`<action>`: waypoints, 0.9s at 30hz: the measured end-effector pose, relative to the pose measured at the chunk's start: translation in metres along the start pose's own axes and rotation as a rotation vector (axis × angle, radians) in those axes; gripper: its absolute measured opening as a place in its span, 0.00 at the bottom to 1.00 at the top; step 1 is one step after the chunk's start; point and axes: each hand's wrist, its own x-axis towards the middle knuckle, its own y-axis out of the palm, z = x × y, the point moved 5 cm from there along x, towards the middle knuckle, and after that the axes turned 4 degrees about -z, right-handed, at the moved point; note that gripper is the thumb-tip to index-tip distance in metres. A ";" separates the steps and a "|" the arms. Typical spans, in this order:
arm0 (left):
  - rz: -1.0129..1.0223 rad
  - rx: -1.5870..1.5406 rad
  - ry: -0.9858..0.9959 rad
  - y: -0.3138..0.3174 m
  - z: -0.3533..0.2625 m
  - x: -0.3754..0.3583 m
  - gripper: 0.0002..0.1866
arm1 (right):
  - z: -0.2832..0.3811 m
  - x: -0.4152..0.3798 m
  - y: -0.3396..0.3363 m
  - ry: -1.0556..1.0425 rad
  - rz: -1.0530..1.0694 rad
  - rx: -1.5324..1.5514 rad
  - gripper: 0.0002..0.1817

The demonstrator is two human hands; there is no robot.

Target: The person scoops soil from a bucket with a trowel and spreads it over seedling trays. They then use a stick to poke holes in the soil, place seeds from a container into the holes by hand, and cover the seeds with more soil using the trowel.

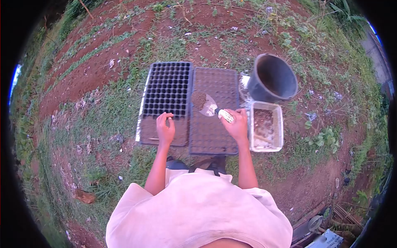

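My right hand [235, 124] grips the pale patterned handle of a hand trowel [210, 106]. Brown soil [199, 100] lies on the trowel's blade, which is over a seedling tray [215, 80] whose cells are filled with soil. To the left stands a second seedling tray [168, 82], black, with hollow cells in its upper part and soil covering its lower part. Over that soil's edge is my left hand [166, 128], its fingers curled in toward the thumb. Whether anything small is between those fingers I cannot make out.
A dark bucket [275, 77] with soil inside stands tilted at the upper right. Below it sits a white plastic basket [266, 126] holding brown material and a pale stick. A thin stick [154, 139] lies on the left tray. Grass and tilled red soil surround everything.
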 end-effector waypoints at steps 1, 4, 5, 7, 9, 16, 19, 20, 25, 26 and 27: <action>0.010 0.031 -0.025 -0.018 0.021 -0.006 0.07 | 0.009 -0.016 0.019 0.019 0.004 -0.013 0.19; 0.083 0.072 -0.063 -0.068 0.073 -0.023 0.07 | 0.042 -0.062 0.066 0.043 0.039 -0.033 0.19; 0.128 0.072 -0.072 -0.080 0.086 -0.026 0.07 | 0.054 -0.073 0.080 0.035 0.059 -0.040 0.19; 0.215 0.095 -0.064 -0.096 0.115 -0.034 0.07 | 0.080 -0.091 0.098 0.048 0.087 -0.042 0.19; 0.262 0.136 -0.088 -0.105 0.137 -0.039 0.08 | 0.100 -0.102 0.115 0.056 0.108 -0.047 0.19; 0.555 0.204 -0.247 -0.101 0.185 -0.049 0.23 | 0.139 -0.119 0.146 0.053 0.122 -0.130 0.20; 0.605 0.264 -0.242 -0.102 0.179 -0.052 0.27 | 0.144 -0.116 0.154 0.041 0.172 -0.133 0.21; 0.677 0.325 -0.259 -0.102 0.178 -0.052 0.28 | 0.146 -0.113 0.157 0.038 0.175 -0.130 0.21; 0.785 0.371 -0.263 -0.098 0.186 -0.063 0.30 | 0.151 -0.106 0.161 0.029 0.214 -0.163 0.21; 0.785 0.376 -0.224 -0.097 0.186 -0.064 0.31 | 0.154 -0.108 0.161 0.021 0.224 -0.169 0.21; 0.777 0.380 -0.176 -0.095 0.186 -0.060 0.31 | 0.151 -0.109 0.164 0.021 0.224 -0.169 0.21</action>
